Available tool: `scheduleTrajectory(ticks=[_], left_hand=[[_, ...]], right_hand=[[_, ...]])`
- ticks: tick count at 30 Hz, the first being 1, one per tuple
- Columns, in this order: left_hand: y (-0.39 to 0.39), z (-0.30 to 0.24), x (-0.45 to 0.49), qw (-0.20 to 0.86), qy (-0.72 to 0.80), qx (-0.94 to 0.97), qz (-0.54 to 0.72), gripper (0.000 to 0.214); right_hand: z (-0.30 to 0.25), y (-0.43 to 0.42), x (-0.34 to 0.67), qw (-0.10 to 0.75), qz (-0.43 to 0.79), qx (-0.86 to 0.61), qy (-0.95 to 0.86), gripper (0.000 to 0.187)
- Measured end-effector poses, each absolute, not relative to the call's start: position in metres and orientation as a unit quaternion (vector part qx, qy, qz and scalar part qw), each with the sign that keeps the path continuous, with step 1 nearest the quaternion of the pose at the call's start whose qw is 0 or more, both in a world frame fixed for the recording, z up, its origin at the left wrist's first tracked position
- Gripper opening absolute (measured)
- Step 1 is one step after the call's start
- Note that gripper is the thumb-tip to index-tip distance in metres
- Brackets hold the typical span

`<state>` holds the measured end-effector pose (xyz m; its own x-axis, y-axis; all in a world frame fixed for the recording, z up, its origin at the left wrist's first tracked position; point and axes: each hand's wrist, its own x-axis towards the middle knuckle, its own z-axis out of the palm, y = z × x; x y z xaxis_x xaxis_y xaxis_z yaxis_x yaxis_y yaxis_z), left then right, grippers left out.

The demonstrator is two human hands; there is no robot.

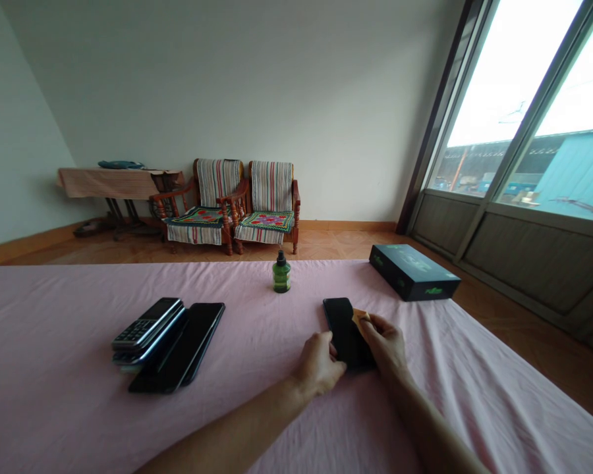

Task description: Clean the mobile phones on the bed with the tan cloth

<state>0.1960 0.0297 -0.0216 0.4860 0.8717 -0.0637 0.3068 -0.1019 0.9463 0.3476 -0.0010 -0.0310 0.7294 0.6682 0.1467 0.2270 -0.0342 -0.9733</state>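
A black smartphone (343, 326) lies flat on the pink tablecloth (257, 342), a little right of centre. My left hand (320, 363) rests at its near left corner, fingers curled against the edge. My right hand (384, 342) is closed on a small orange-brown cloth (360, 315), pressed on the phone's right side. A small green bottle with a black cap (281, 272) stands upright beyond the phone.
A pile of several phones (165, 342), one with a keypad on top, lies to the left. A dark box with green print (412, 270) sits at the far right near the table edge. Two wooden chairs (232, 204) and a side table (118, 181) stand by the far wall.
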Motion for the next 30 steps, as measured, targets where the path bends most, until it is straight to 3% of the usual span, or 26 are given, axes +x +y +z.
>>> scheduleTrajectory(ticks=[11, 16, 20, 24, 30], left_hand=[[0.027, -0.016, 0.192, 0.505, 0.411, 0.711, 0.266, 0.018], [0.016, -0.002, 0.157, 0.482, 0.401, 0.719, 0.299, 0.06], [0.005, 0.008, 0.109, 0.456, 0.392, 0.74, 0.302, 0.064], [0.005, 0.016, 0.052, 0.347, 0.413, 0.775, 0.328, 0.061], [0.022, 0.01, -0.036, 0.078, 0.516, 0.786, 0.332, 0.051]], right_hand=[[-0.034, 0.0, 0.349, 0.595, 0.18, -0.705, -0.342, 0.047], [-0.028, -0.006, 0.346, 0.592, 0.122, -0.712, -0.358, 0.045], [-0.02, -0.013, 0.332, 0.593, 0.075, -0.691, -0.407, 0.04], [-0.021, -0.018, 0.316, 0.58, 0.046, -0.654, -0.483, 0.037], [-0.032, -0.019, 0.312, 0.572, 0.061, -0.638, -0.512, 0.031]])
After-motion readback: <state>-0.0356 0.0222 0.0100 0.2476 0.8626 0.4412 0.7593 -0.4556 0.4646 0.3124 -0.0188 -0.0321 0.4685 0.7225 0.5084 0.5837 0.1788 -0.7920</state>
